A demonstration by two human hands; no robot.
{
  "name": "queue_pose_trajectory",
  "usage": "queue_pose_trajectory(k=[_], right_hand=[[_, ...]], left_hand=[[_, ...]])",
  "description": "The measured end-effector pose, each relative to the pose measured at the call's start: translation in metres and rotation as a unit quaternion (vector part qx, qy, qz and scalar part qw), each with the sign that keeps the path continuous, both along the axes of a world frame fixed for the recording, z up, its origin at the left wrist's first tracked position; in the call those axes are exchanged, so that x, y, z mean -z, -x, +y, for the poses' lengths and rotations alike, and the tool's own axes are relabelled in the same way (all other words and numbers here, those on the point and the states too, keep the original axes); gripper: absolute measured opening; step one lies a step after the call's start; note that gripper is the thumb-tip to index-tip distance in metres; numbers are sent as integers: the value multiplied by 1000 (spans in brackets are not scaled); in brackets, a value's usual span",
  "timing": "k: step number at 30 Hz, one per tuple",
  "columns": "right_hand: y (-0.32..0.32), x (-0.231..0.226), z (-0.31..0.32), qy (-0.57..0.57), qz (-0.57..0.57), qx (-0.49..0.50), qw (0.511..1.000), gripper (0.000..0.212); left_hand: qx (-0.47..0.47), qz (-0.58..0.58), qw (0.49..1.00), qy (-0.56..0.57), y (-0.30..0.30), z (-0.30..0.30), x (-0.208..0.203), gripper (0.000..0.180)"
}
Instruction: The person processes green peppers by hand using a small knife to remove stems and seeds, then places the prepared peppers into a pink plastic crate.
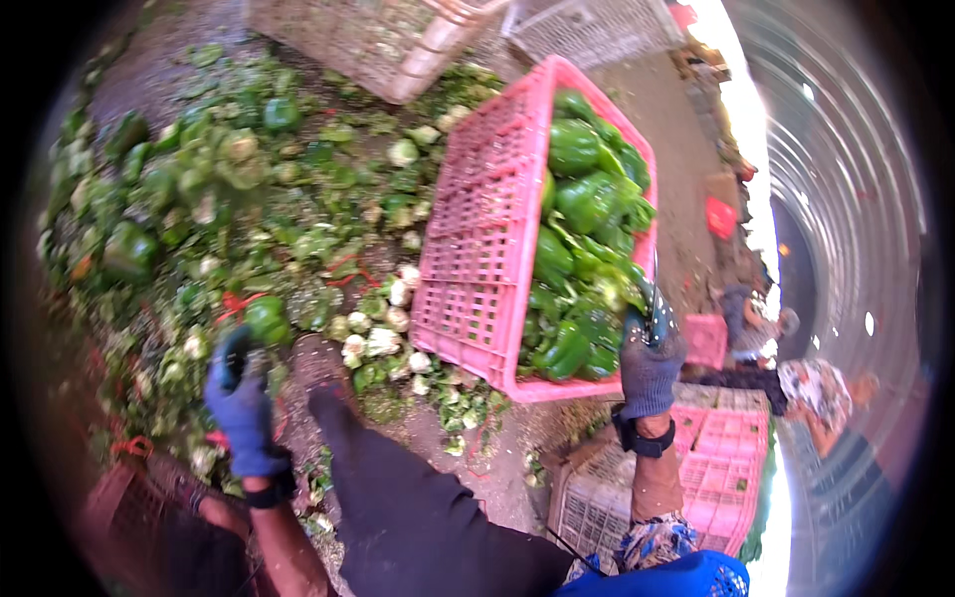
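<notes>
Two gloved hands, the left hand [239,413] and the right hand [652,368], are occupying either side of a pink crate [468,219] heaped with green peppers [589,202].
We are viewing the crate with its open top facing the picture's right; the right hand is lying at its near end, over the rim and beside the peppers, its fingers pointing toward them, and we are finding no way to tell whether they are gripping anything. The left fingers are forming a curve just beside a loose pepper [267,319], but blur is keeping us from telling whether they are holding it. Leafy trimmings [298,234] are covering the floor, pale stumps [383,341] are lying beside the pink crate, and stacked crates [716,448] are standing beyond the right hand.
</notes>
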State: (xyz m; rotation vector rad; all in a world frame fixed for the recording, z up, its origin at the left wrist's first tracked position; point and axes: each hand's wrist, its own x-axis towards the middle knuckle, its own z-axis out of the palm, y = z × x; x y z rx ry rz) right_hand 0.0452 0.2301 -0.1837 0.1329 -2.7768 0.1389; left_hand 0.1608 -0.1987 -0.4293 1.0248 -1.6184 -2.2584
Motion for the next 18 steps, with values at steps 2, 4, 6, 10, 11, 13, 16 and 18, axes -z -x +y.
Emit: queue_pose_trajectory(k=[2,4,6,10,11,13,16,18], right_hand=[[6,40,57,-52,-22,-72,996,50],[4,63,44,-192,-64,-162,966,68],[13,58,16,-167,-119,-168,964,69],[-1,-11,-51,-69,-228,-90,967,64],[-5,-20,-82,-36,-208,-58,976,58],[-20,12,-160,319,-272,68,905,46],[3,104,-233,270,-382,54,882,32],[46,187,-246,255,-397,50,880,29]], left_hand=[[46,9,996,70,8,33,-22,40],[39,-12,999,9,4,46,-17,37],[54,-5,998,38,-2,41,-16,39],[0,-32,999,2,-7,29,-29,41],[2,-28,999,19,-10,27,-18,40],[-21,-63,998,20,-24,19,8,46],[-59,-62,996,-40,-21,27,20,48],[-39,-70,997,-12,-24,17,19,47]])
